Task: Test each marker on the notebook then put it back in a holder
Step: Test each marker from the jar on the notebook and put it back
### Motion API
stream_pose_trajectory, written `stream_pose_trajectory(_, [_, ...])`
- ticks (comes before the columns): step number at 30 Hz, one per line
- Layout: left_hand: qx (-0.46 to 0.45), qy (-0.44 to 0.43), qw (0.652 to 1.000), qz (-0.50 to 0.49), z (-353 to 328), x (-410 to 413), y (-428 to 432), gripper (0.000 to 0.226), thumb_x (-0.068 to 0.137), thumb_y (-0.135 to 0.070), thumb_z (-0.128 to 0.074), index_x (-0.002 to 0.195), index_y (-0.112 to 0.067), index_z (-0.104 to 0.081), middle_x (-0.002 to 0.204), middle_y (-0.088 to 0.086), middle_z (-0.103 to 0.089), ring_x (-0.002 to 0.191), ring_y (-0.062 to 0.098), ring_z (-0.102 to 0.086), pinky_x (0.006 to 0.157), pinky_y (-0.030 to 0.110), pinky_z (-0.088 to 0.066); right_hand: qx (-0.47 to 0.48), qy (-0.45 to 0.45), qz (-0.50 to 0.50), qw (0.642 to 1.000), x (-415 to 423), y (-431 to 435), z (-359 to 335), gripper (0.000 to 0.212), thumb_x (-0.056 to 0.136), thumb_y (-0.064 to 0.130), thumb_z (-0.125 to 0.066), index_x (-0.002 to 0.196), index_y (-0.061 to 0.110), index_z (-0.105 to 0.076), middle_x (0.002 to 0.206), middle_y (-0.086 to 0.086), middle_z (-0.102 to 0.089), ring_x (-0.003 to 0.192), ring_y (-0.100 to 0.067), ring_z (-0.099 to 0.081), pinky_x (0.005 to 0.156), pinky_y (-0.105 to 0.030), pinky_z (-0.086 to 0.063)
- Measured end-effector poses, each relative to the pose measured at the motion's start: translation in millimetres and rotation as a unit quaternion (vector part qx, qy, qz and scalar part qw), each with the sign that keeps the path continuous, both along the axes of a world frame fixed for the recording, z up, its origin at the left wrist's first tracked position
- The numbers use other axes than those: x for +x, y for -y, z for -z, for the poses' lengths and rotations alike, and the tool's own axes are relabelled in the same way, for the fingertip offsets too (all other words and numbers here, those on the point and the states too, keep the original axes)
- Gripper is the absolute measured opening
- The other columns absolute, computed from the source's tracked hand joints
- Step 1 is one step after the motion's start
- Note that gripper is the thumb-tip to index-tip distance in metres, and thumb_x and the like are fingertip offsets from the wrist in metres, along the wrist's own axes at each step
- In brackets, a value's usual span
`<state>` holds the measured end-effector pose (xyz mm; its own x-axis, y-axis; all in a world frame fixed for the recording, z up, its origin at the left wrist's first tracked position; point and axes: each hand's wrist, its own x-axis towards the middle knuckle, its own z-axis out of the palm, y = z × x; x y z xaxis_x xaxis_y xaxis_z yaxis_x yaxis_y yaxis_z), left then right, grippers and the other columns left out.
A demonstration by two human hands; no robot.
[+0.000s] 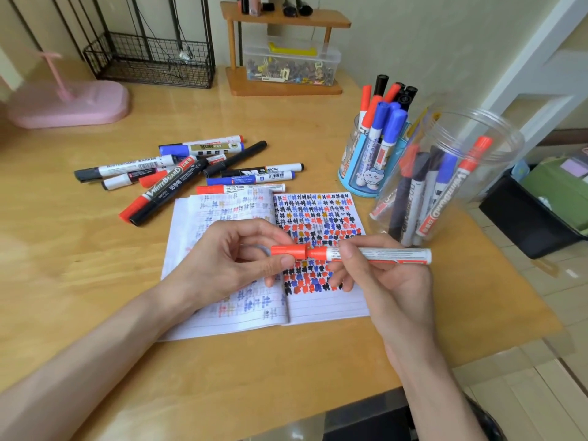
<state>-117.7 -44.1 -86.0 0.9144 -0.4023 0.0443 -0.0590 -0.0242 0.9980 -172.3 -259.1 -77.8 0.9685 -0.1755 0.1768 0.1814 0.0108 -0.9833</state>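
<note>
A red whiteboard marker [391,255] lies level above the open notebook [321,307], whose right page is full of red, blue and black test marks. My right hand [378,275] grips the marker's white barrel. My left hand [235,259] pinches its red cap [288,251], which sits at the marker's tip end; whether it is fully seated I cannot tell. Two holders stand at the right: a blue cup [356,173] and a clear plastic jar [496,154], both with several markers in them.
A pile of several loose markers [191,173] lies on the wooden desk behind the notebook. A wire basket [152,58], a pink stand [66,103] and a wooden shelf with a clear box [289,65] line the back. The desk's right edge drops off by the jar.
</note>
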Motion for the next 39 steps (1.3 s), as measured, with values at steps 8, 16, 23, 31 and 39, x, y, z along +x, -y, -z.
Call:
stream_pose_trajectory(8, [-0.037, 0.02, 0.999, -0.026, -6.0, -5.4, -2.6, 0.015, 0.077, -0.009, -0.079, 0.092, -0.004, -0.079, 0.072, 0.016, -0.076, 0.056, 0.021, -0.069, 0.05, 0.022, -0.051, 0.035, 0.015, -0.056, 0.998, 2.1, -17.7, 0.1, 0.015, 0.087, 0.013, -0.074, 0.096, 0.001, -0.073, 0.08, -0.015, -0.076, 0.071, -0.022, -0.076, 0.07, -0.023, -0.057])
stream_pose_trajectory(16, [-0.021, 0.038, 0.998, -0.035, -5.3, -9.0, -2.6, 0.017, 0.081, -0.009, -0.077, 0.097, -0.001, -0.076, 0.076, 0.013, -0.078, 0.066, 0.027, -0.076, 0.068, 0.028, -0.062, 0.038, 0.018, -0.054, 0.998, 2.9, -23.5, 7.1, 0.014, 0.089, 0.01, -0.072, 0.097, -0.001, -0.071, 0.082, -0.017, -0.075, 0.073, -0.02, -0.074, 0.072, -0.024, -0.057])
stream_pose_trajectory(23, [-0.031, 0.048, 0.996, -0.069, -9.9, -2.2, -0.5, 0.021, 0.083, -0.02, -0.077, 0.095, -0.003, -0.075, 0.076, 0.015, -0.076, 0.062, 0.024, -0.072, 0.061, 0.029, -0.059, 0.042, 0.039, 0.085, 0.995, 3.2, -25.0, -6.1, 0.068, 0.076, 0.02, -0.084, 0.138, 0.022, -0.057, 0.108, 0.004, -0.069, 0.074, -0.013, -0.068, 0.073, -0.026, -0.056])
stream_pose_trajectory(31, [-0.043, 0.037, 0.995, -0.084, -15.2, -7.4, 7.9, 0.02, 0.076, -0.023, -0.082, 0.083, -0.004, -0.075, 0.066, 0.016, -0.073, 0.054, 0.02, -0.067, 0.054, 0.024, -0.053, -0.429, 0.237, 0.107, 0.865, 11.1, -10.0, 0.3, 0.032, 0.088, 0.009, -0.084, 0.116, 0.024, -0.078, 0.129, -0.001, -0.051, 0.086, -0.01, -0.059, 0.08, -0.025, -0.052])
stream_pose_trajectory(39, [-0.085, 0.07, 0.994, -0.006, -38.9, -1.6, 24.5, 0.031, 0.073, -0.036, -0.091, 0.096, -0.023, -0.076, 0.08, 0.011, -0.075, 0.063, 0.02, -0.071, 0.064, 0.023, -0.057, -0.354, 0.251, 0.129, 0.892, 26.9, 8.5, -26.0, 0.016, 0.09, 0.012, -0.081, 0.105, 0.015, -0.078, 0.102, 0.005, -0.068, 0.08, -0.006, -0.065, 0.069, -0.022, -0.05])
